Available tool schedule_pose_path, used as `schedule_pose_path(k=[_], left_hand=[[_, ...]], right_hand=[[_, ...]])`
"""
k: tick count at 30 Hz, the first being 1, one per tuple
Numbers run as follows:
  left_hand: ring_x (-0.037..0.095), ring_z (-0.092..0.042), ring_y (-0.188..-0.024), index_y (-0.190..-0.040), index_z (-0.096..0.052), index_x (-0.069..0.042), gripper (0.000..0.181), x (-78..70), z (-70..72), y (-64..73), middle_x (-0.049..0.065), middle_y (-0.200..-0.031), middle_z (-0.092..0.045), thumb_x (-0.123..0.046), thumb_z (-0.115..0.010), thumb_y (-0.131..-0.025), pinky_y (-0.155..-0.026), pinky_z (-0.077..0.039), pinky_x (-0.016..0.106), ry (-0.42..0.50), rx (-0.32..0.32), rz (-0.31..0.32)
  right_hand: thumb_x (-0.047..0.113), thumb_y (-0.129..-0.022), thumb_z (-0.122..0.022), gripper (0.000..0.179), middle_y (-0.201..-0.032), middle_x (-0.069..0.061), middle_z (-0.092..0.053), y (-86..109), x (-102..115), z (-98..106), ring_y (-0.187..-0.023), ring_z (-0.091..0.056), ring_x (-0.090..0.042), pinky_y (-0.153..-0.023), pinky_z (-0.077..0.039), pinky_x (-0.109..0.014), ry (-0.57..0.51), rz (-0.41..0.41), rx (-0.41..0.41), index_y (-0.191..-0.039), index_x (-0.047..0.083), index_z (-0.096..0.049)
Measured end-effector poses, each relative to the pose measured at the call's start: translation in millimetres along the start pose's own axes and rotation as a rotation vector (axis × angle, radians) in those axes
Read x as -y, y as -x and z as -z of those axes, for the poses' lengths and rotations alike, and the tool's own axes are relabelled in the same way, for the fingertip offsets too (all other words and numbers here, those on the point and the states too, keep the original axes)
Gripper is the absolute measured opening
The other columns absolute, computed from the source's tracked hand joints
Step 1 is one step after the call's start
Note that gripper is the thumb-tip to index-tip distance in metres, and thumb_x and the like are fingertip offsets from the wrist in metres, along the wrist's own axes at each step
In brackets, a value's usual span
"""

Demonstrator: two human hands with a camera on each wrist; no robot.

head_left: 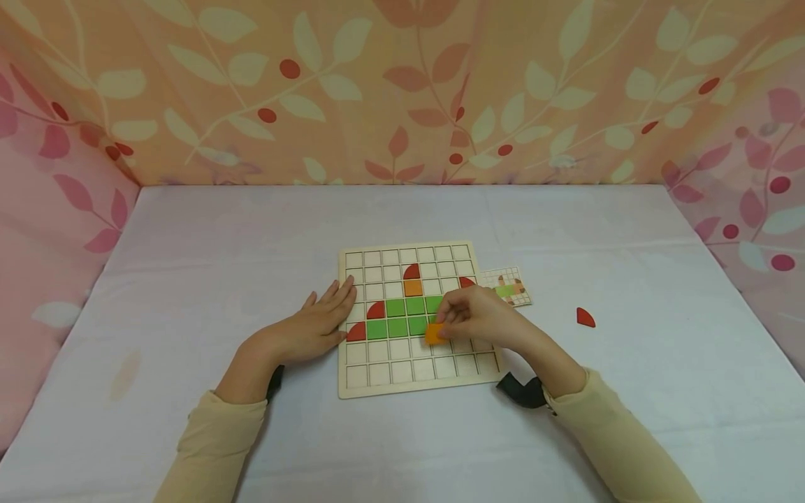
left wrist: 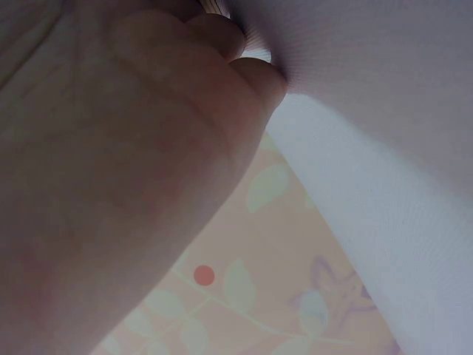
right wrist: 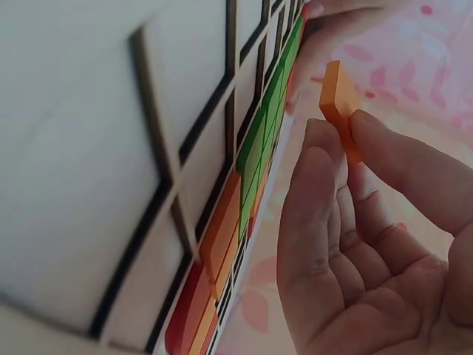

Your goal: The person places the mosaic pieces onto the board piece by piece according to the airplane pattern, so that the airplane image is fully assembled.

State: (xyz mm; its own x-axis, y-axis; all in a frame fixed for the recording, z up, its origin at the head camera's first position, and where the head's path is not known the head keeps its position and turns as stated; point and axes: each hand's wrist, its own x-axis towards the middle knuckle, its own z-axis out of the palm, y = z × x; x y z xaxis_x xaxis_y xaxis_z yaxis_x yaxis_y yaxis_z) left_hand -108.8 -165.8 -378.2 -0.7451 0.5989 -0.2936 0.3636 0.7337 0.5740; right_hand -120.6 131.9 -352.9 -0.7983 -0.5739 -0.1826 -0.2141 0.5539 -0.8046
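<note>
A wooden grid board [head_left: 379,376] lies on the table, holding green square tiles [head_left: 397,327] in two rows, with red quarter-circle tiles [head_left: 356,332] at their left ends. Above the rows sits an orange square tile [head_left: 412,288], topped by another red piece. My left hand [head_left: 311,325] rests along the board's left edge, fingers extended. Between thumb and fingertips, my right hand [head_left: 484,314] pinches an orange square tile [right wrist: 340,103]; the right wrist view shows it raised off the board. This hand hides part of the board's right side, where more orange and red tiles [right wrist: 188,303] lie.
A small printed pattern card [head_left: 523,296] lies against the board's right side, partly covered by my right hand. Farther right, a loose red quarter-circle tile [head_left: 585,318] lies on the white tablecloth [head_left: 251,230]. A leaf-patterned curtain [head_left: 352,140] closes off the back and sides.
</note>
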Motion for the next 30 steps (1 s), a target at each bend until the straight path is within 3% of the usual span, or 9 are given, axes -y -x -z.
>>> schedule_pose_path(k=[12, 30], left_hand=[[0.033, 0.008, -0.142, -0.149, -0.008, 0.003, 0.065, -1.7, 1.0, 1.0, 0.014, -0.157, 0.006, -0.015, -0.045, -0.098, -0.110, 0.002, 0.057, -0.003, -0.003, -0.002], [0.034, 0.007, -0.142, -0.149, -0.008, 0.004, 0.066, -2.9, 2.1, 1.4, 0.015, -0.157, 0.005, -0.015, -0.046, -0.098, -0.110, 0.002, 0.057, -0.007, 0.000, -0.003]], right_hand=[[0.001, -0.075, -0.074, 0.010, -0.068, 0.003, -0.061, -3.5, 1, -12, -0.062, -0.056, -0.010, -0.057, -0.048, -0.024, 0.029, 0.048, 0.049, -0.079, 0.004, -0.065], [0.006, -0.077, -0.075, 0.008, -0.066, 0.006, -0.062, -5.5, 5, -21, -0.062, -0.057, -0.009, -0.059, -0.048, -0.025, 0.109, -0.014, 0.039, -0.079, 0.008, -0.068]])
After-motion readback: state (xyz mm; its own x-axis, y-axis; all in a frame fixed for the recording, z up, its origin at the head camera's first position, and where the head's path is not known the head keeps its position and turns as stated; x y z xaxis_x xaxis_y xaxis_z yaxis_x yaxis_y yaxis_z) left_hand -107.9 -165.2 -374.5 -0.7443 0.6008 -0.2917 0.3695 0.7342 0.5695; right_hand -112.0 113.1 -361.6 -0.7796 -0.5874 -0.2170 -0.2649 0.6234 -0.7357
